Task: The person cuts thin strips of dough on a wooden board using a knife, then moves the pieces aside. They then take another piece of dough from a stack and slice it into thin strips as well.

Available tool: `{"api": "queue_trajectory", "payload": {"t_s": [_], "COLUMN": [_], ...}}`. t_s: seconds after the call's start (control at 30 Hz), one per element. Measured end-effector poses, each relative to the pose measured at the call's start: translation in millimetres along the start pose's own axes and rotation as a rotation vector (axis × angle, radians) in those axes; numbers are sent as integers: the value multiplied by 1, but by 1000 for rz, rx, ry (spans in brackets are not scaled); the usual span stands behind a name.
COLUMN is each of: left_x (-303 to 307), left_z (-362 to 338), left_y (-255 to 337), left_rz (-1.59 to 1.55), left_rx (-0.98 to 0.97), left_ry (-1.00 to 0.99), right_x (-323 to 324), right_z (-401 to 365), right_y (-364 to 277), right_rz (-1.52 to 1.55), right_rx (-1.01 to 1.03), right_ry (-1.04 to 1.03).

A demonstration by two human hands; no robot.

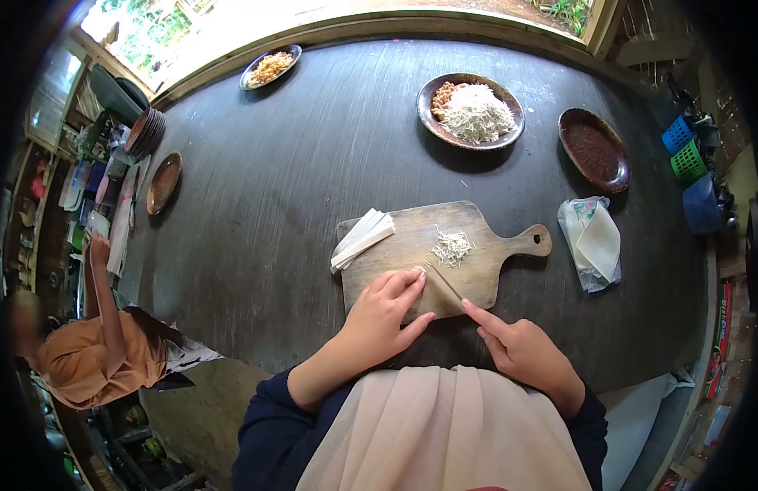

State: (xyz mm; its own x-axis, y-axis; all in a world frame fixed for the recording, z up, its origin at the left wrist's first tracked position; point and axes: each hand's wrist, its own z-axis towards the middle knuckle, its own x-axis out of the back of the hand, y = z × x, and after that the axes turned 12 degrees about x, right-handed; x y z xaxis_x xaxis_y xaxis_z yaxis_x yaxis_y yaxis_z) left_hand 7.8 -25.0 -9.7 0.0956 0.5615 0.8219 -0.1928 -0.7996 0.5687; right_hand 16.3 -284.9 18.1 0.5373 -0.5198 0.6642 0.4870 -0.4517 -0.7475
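Observation:
A wooden cutting board [412,221] with a handle lies in front of me. My right hand [522,348] grips a knife [444,282], its index finger stretched along the back of the blade, which points toward my left fingertips. My left hand [383,315] rests on the board, fingers curled together beside the blade; what they press on is mostly hidden, with pale bits at the fingertips. A small pile of thin white shreds [453,247] sits just beyond the knife. Flat white strips [363,239] are stacked at the board's left edge.
Beyond the board stands a plate [426,119] heaped with white shreds and brown pieces. A brown oval dish [593,147] and a plastic packet [590,244] lie right. Another dish [164,182], a food plate [270,67] and a person in an orange shirt [109,356] are left.

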Motion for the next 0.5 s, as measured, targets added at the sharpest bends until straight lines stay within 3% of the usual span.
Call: {"api": "queue_trajectory", "payload": {"t_s": [0.5], "left_x": [-1], "left_z": [0], "left_y": [-1], "left_rz": [6], "left_rx": [-3], "left_ry": [1], "right_x": [-1], "right_z": [2], "right_y": [0], "right_rz": [78], "right_rx": [-25], "right_ry": [-65]}}
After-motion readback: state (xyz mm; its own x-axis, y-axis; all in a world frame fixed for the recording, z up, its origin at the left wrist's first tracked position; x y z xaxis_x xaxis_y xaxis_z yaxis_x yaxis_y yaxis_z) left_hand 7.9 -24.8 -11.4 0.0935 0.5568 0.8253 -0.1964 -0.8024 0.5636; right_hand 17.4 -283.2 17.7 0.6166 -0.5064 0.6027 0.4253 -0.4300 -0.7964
